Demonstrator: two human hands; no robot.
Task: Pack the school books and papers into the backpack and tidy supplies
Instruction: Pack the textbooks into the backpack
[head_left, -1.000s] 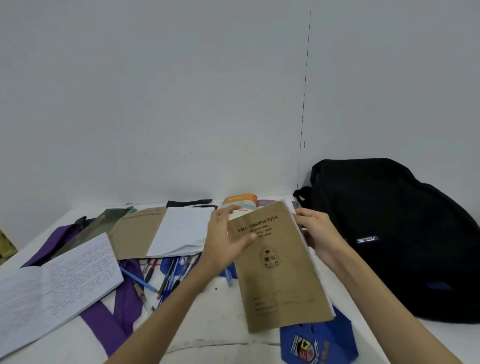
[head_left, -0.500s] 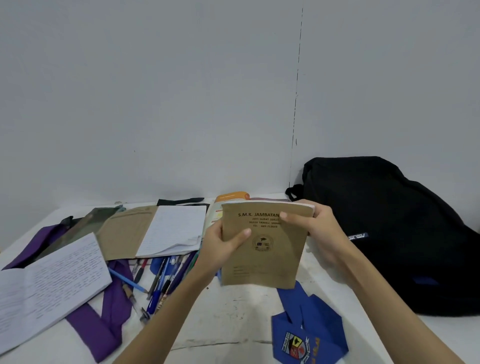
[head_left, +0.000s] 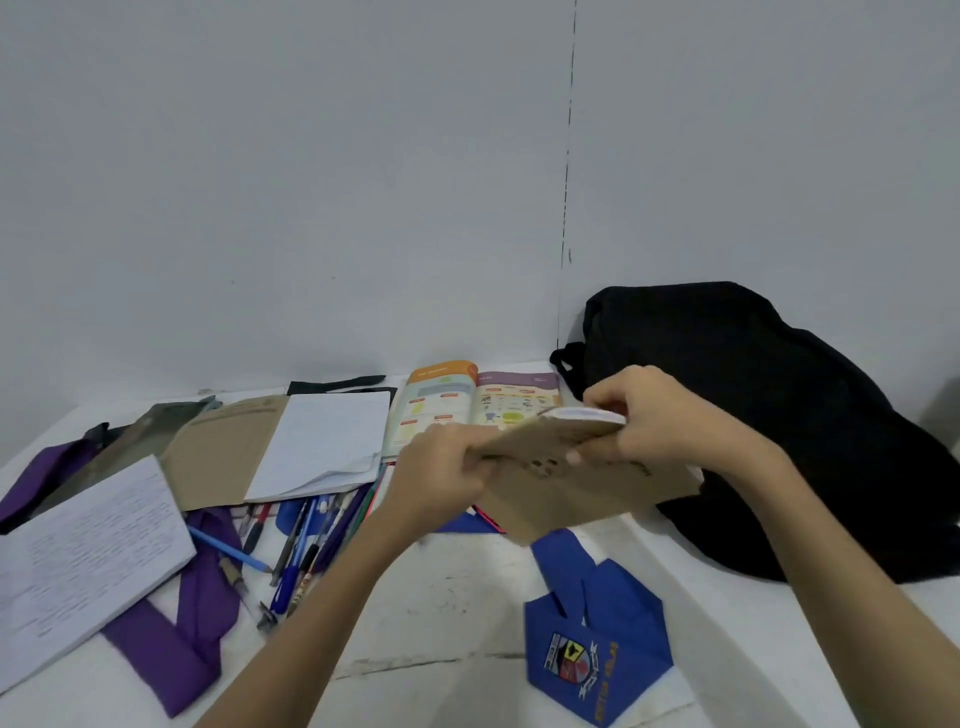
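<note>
brown kraft card covers the exercise book (head_left: 582, 478) that both hands hold above the white worktop (head_left: 447, 613). in the head view, the left hand (head_left: 441, 467) has its fingers curled round the book's left edge, and the right hand (head_left: 654, 415) pinches the top right corner, where white page edges show. the book is tilted, its cover facing the camera, and it hangs clear of the surface, just left of the black backpack (head_left: 769, 415). the backpack lies on its side against the pale wall at the right, and whether it is zipped or unzipped cannot be told from here.

behind the held book an open colourful textbook (head_left: 483, 400) lies flat near the wall. left of it rests an open brown-covered notebook (head_left: 291, 447) with lined pages showing. farther left, a sheaf of handwritten lined paper (head_left: 88, 551) lies over a purple cloth strip (head_left: 171, 639). a scatter of pens (head_left: 306, 545) lies between the notebook and the left forearm, one blue pen (head_left: 228, 550) lying apart from the bunch. a blue cloth piece with a crest badge (head_left: 587, 639) lies on the worktop below the book, near the right forearm. a dark green item near the back left is too unclear to name.
</note>
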